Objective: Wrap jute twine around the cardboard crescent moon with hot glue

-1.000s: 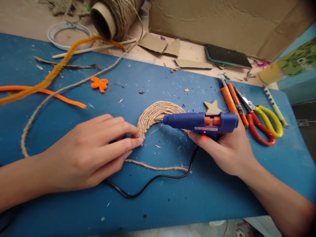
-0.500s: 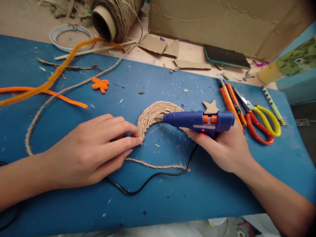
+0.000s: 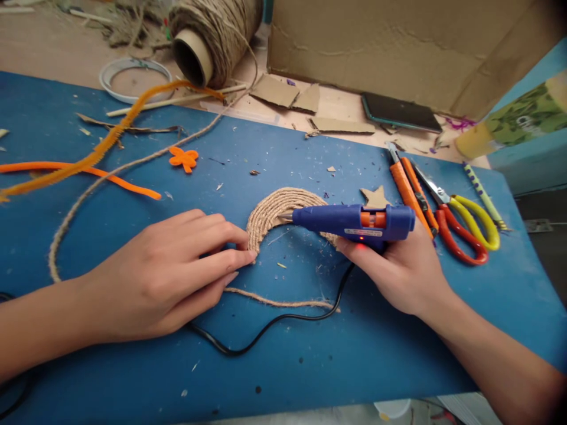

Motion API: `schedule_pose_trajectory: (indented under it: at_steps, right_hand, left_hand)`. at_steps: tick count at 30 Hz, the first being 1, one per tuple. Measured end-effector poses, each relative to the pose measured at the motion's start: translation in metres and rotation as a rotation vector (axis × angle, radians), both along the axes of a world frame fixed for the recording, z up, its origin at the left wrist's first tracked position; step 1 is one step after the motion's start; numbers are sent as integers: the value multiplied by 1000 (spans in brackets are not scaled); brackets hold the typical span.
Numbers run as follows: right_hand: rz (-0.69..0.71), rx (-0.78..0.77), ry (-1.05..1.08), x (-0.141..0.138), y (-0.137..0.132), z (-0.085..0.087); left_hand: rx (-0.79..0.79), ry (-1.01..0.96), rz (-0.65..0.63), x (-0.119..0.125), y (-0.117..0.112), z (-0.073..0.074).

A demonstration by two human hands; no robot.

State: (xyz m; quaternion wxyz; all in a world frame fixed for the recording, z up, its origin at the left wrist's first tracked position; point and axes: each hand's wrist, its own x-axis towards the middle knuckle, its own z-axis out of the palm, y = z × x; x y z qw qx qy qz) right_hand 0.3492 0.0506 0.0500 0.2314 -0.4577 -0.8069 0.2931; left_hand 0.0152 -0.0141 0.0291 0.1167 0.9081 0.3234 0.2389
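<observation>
My right hand [image 3: 405,268] is wrapped round a blue hot glue gun [image 3: 336,221], whose red light is lit. The gun's metal tip touches or hovers just over the inner edge of an arch of cardboard covered in rows of jute twine [image 3: 274,203]. At the arch's left end, my left hand [image 3: 172,274] grips it with the fingertips, fingers close together. The arch's right end is partly hidden behind the gun and my right thumb. A loose length of twine [image 3: 279,303] runs out from under my left hand. The gun's black cord [image 3: 266,330] curves across the blue mat.
Scissors [image 3: 469,230], an orange cutter [image 3: 410,189] and a cardboard star [image 3: 375,196] lie to the right. Behind are a twine spool [image 3: 217,41], a phone [image 3: 398,112], cardboard scraps [image 3: 283,94] and a cardboard box [image 3: 372,53]. Orange pipe cleaners [image 3: 101,139] and an orange felt flower [image 3: 183,159] lie left.
The gun's tip has shifted very slightly along the arch's inner edge. My left hand keeps its place on the arch. The whole view has tilted a little, so things sit lower.
</observation>
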Motion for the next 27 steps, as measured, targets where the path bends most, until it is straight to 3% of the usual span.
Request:
schedule_pose_trajectory:
  at_steps: [20, 27]
  right_hand:
    - [-14, 24, -9, 1, 2, -1]
    - [-20, 14, 7, 2, 2, -1]
  left_hand:
    - [-30, -46, 5, 2, 2, 3]
    - [-47, -35, 12, 0, 0, -4]
